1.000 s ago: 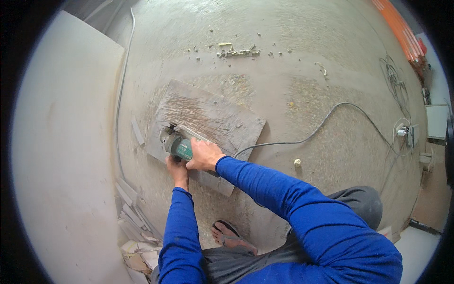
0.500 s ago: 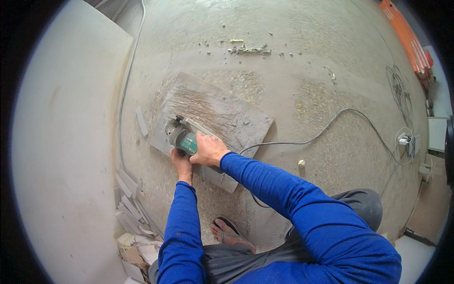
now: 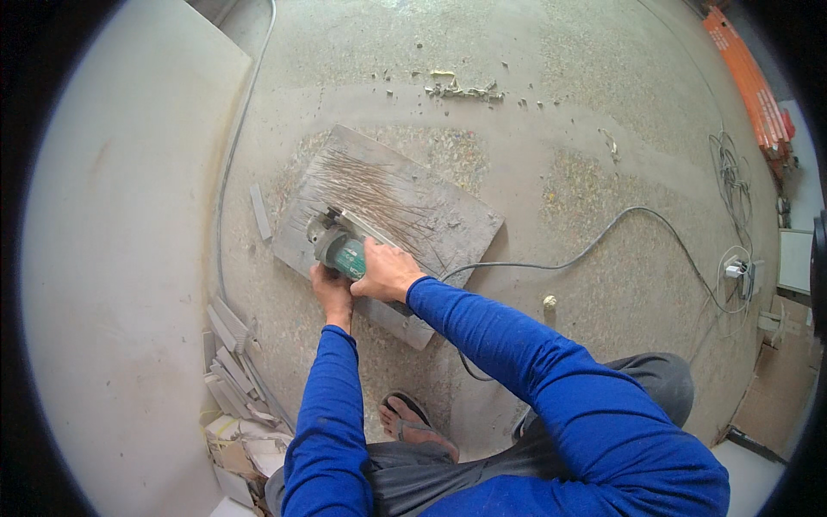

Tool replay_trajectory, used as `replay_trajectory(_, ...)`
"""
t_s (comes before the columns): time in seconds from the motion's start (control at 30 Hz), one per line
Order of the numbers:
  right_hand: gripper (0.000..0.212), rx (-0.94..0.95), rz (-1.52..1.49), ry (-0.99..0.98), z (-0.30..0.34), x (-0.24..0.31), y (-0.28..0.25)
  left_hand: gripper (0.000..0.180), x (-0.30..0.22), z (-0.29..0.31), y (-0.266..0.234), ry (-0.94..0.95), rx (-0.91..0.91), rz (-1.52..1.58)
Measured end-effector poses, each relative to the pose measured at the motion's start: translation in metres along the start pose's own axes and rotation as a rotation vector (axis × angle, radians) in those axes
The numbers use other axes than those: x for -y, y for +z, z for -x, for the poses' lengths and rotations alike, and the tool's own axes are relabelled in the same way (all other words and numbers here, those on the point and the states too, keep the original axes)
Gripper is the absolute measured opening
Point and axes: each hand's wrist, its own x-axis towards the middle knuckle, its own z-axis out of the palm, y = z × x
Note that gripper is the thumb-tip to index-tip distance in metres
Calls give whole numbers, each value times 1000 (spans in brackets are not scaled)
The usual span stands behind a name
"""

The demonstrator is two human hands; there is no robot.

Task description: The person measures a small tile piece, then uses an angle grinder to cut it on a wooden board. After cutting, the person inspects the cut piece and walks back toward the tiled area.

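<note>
A corded tile cutter (image 3: 349, 257) with a green body and grey head sits low over a worn grey board (image 3: 465, 228). Its blade is hidden from view. My right hand (image 3: 388, 271) wraps around the green body from above and the right. Pressed against the near side of the tool, my left hand (image 3: 332, 295) is curled, with most of its fingers out of sight beneath it. A pale narrow strip (image 3: 366, 228) lies on the board along the tool's far side. Many thin brown cut lines (image 3: 362, 189) score the board's surface beyond it.
A grey cord (image 3: 594, 241) runs right to a power strip (image 3: 748, 271). Narrow offcuts (image 3: 233, 370) pile against the white panel (image 3: 121, 258) at left. Debris (image 3: 465, 90) lies ahead; orange poles (image 3: 749, 82) stand far right. My sandalled foot (image 3: 418, 426) is near the board.
The whole view has shifted slightly. Both hands stay on the tile cutter, which looks turned or moved very little on the board.
</note>
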Motion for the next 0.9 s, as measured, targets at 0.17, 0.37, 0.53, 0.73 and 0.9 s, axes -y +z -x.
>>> replay_trajectory(0.17,72,18,5,14,4,-2,-2,30,6,-2,-1,16,2,-79)
replay_trajectory(0.37,71,20,-8,15,1,2,-4,30,4,-2,-1,60,-12,-50)
replay_trajectory(0.53,71,18,-11,-2,6,-2,-5,25,-3,1,1,-38,-49,6)
replay_trajectory(0.73,74,27,-8,1,12,-7,-5,22,1,-3,-2,53,-32,-294)
replay_trajectory(0.9,75,36,-13,23,4,-1,-5,21,4,-2,0,104,-58,-101)
